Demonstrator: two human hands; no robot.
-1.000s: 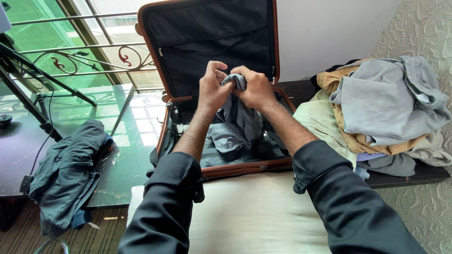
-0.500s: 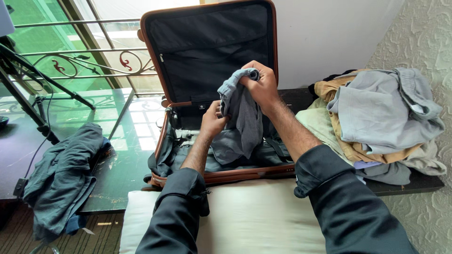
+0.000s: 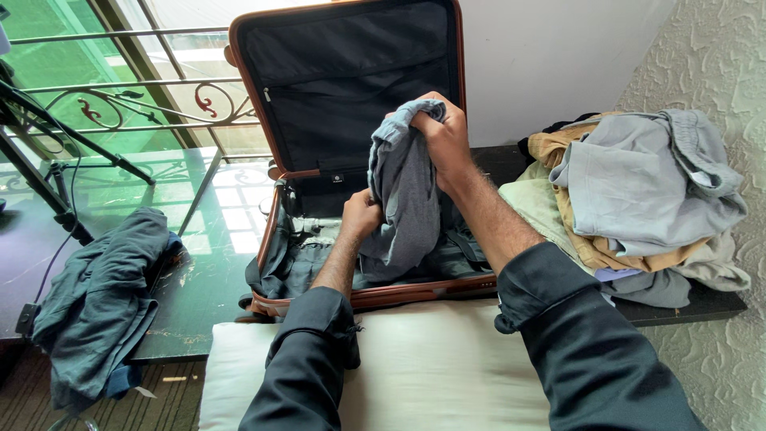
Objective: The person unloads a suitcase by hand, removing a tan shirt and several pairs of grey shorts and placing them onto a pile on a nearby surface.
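An open suitcase (image 3: 383,297) with an orange-brown rim and black lining lies on a dark table, its lid upright. My right hand (image 3: 444,137) grips the top of a grey-blue garment (image 3: 404,206) and holds it up over the suitcase. My left hand (image 3: 361,215) holds the same garment lower down, at its left edge. The cloth hangs between both hands into the case. Dark clothes lie in the bottom of the suitcase, partly hidden behind the garment.
A pile of grey, tan and pale green clothes (image 3: 630,199) sits at the right against a textured wall. A dark teal garment (image 3: 100,299) hangs over the table's left edge. A white cushion (image 3: 415,367) lies in front. Tripod legs (image 3: 56,152) and a railing stand at left.
My right hand has lifted the garment's top higher. My left hand has slid down from the top to the cloth's lower left edge, so the garment now hangs stretched out.
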